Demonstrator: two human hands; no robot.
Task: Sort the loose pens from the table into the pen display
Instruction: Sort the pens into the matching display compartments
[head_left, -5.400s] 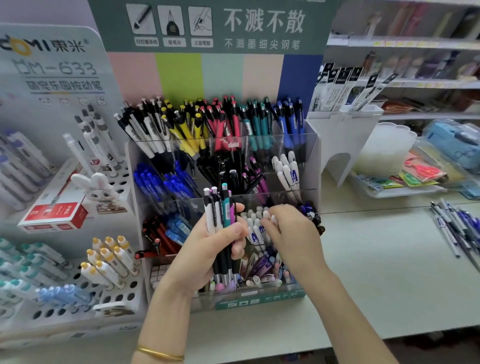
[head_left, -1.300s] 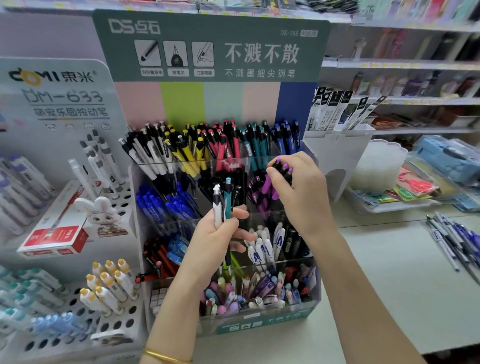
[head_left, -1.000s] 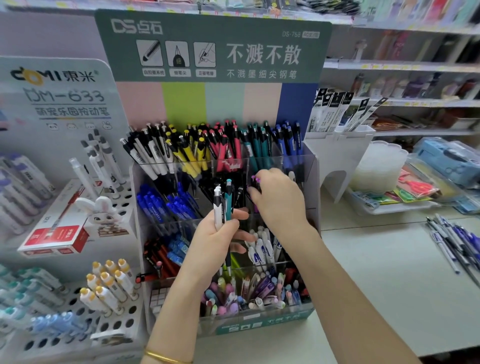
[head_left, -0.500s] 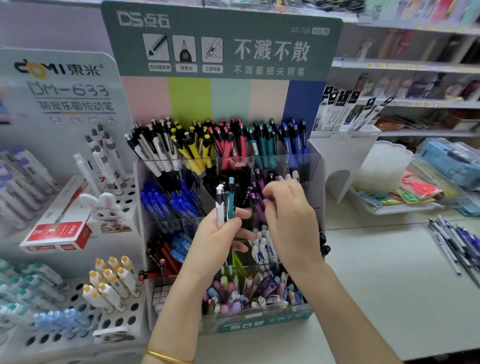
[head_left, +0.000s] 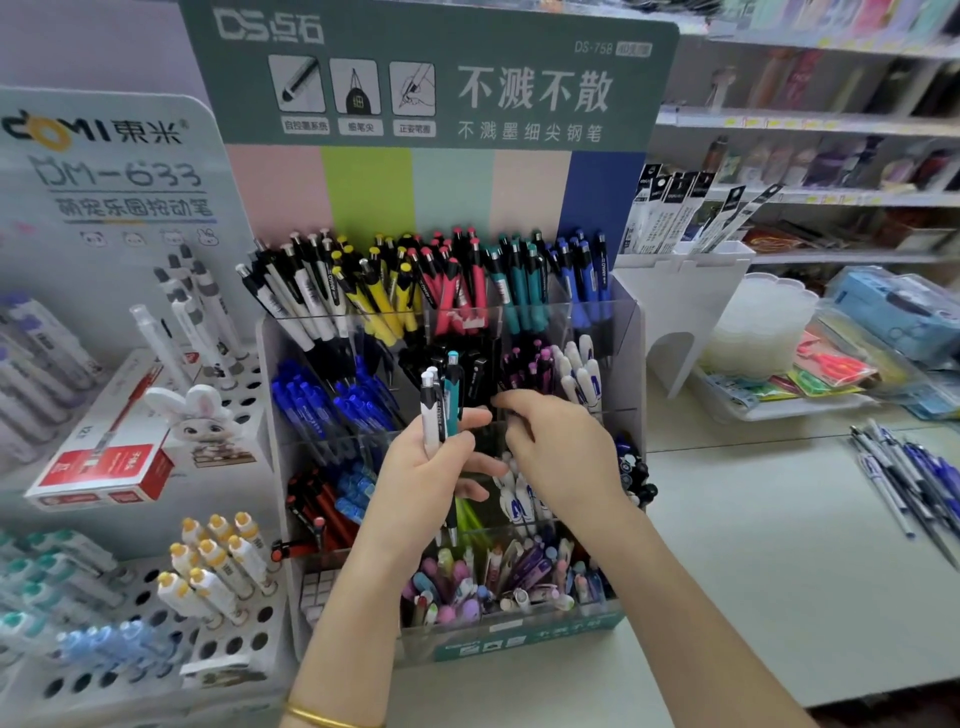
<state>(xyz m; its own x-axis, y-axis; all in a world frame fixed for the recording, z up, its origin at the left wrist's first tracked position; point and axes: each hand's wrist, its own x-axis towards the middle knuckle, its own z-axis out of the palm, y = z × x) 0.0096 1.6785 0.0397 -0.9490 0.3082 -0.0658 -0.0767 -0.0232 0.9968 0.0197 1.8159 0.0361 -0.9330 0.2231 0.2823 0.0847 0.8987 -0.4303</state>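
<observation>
Teal, white pens (head_left: 440, 410) gripped by left hand (head_left: 421, 483).

This is a stationery shop. A branded pen display (head_left: 629, 364) with a printed header card (head_left: 431, 78) stands on the counter (head_left: 753, 545), with another brand's stand (head_left: 104, 234) beside it. Refill packs (head_left: 675, 208) sit upright nearby. Stocked shelves (head_left: 831, 120) with yellow price tags (head_left: 737, 123) run behind.

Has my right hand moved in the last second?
Yes, the right hand dropped below the purple-capped pens in the clear acrylic pen display.

Two pens (head_left: 432, 413) upright in left hand (head_left: 422, 488)
</observation>
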